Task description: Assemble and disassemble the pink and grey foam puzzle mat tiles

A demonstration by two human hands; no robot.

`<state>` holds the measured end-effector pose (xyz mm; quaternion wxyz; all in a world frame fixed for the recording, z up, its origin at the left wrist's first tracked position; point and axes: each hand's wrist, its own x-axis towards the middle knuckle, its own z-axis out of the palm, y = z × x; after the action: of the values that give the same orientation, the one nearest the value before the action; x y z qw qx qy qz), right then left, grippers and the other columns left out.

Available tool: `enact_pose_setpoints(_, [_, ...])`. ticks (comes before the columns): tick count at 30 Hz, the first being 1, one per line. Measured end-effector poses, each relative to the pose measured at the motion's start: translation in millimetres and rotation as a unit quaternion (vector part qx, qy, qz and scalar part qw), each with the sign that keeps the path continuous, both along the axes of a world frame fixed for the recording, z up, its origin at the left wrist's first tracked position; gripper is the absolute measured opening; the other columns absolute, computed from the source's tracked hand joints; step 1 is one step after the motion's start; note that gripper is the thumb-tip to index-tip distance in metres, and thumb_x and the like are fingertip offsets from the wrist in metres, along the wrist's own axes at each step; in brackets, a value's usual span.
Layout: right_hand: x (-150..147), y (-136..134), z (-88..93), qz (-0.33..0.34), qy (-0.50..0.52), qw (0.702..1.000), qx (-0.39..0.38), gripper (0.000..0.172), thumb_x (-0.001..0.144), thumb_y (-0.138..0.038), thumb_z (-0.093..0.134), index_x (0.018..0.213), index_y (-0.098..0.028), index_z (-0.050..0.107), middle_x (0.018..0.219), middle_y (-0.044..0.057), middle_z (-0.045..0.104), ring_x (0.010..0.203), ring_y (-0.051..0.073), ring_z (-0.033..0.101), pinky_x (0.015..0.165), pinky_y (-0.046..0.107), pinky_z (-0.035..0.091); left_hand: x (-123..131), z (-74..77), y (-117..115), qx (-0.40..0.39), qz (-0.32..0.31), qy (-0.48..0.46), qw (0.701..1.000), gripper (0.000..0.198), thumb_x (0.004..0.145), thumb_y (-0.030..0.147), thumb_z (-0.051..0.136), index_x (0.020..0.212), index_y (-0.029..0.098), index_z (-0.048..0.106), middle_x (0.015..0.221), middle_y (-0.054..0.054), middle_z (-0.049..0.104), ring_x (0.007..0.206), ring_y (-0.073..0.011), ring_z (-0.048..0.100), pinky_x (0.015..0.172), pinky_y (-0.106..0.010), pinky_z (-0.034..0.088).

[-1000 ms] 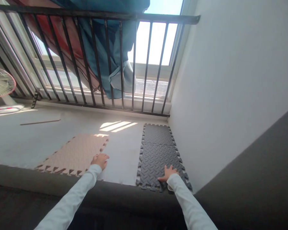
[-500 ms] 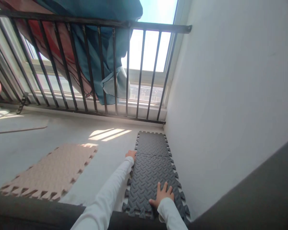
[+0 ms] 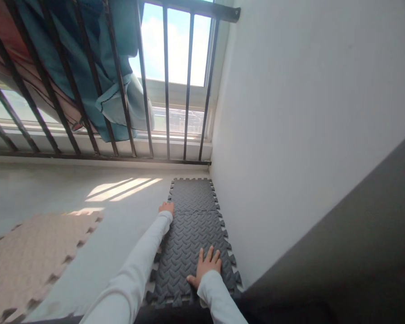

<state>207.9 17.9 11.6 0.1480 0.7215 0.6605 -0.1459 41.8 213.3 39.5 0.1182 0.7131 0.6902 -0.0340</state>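
Two dark grey foam mat tiles with toothed edges lie end to end along the wall. The far tile (image 3: 193, 194) meets the near tile (image 3: 192, 240) at a thin zigzag seam. At the left edge, close to that seam, my left hand (image 3: 166, 207) has its fingers curled against the mat; their tips are partly hidden. My right hand (image 3: 208, 266) rests open on the near tile, palm down with fingers spread.
A white wall (image 3: 290, 112) rises right beside the tiles. Beyond them stands a black railing (image 3: 167, 85) before a window, with blue and red cloth (image 3: 87, 67) draped there. A beige foam mat (image 3: 37, 252) lies on the pale floor (image 3: 97, 243) at left.
My view has turned to the right, so the tiles, railing and beige mat appear further left. Both hands keep about the same places on the grey tiles.
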Motion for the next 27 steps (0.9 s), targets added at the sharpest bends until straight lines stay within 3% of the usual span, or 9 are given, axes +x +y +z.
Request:
enact_pose_setpoints(4, [-1, -1, 5.2, -0.003, -0.003, 1.000, -0.003, 0.101, 0.059, -0.063, 0.057, 0.137, -0.012, 0.017, 0.140, 0.026, 0.011, 0.125, 0.046, 0.011, 0.092, 0.063, 0.014, -3, 15.1, 7, 0.000, -0.006, 0.043, 0.999, 0.039, 0.067, 0.019, 0.053, 0.106, 0.021, 0.051, 0.117, -0.013, 0.053, 0.114, -0.0278, 0.038, 0.083, -0.040, 0.037])
enact_pose_setpoints(11, [-4, 0, 10.1, -0.006, -0.011, 1.000, -0.015, 0.101, 0.059, -0.060, 0.059, 0.137, -0.012, 0.017, 0.140, 0.027, 0.011, 0.125, 0.047, 0.012, 0.092, 0.061, 0.017, -13, 53.4, 20, 0.023, -0.103, 0.077, 0.991, 0.034, 0.069, 0.011, 0.047, 0.099, 0.023, 0.056, 0.106, -0.007, 0.060, 0.107, -0.0238, 0.045, 0.082, -0.036, 0.038])
enact_pose_setpoints(23, [-5, -2, 20.1, -0.012, -0.014, 1.000, -0.022, 0.098, 0.062, -0.060, 0.057, 0.137, -0.012, 0.015, 0.140, 0.026, 0.010, 0.125, 0.046, 0.012, 0.092, 0.059, 0.018, -2, 132.5, 34, 0.159, -0.161, 0.081, 0.971, 0.022, 0.070, 0.016, 0.050, 0.089, 0.021, 0.058, 0.102, -0.010, 0.061, 0.108, -0.0251, 0.043, 0.082, -0.041, 0.038])
enact_pose_setpoints(27, [-4, 0, 15.6, -0.012, -0.014, 1.000, -0.024, 0.100, 0.061, -0.062, 0.057, 0.137, -0.013, 0.015, 0.141, 0.026, 0.009, 0.125, 0.046, 0.011, 0.092, 0.060, 0.016, -1, 167.7, 36, 0.213, -0.137, 0.076, 0.964, 0.023, 0.071, 0.013, 0.046, 0.089, 0.019, 0.059, 0.100, -0.011, 0.062, 0.106, -0.0245, 0.044, 0.080, -0.039, 0.040])
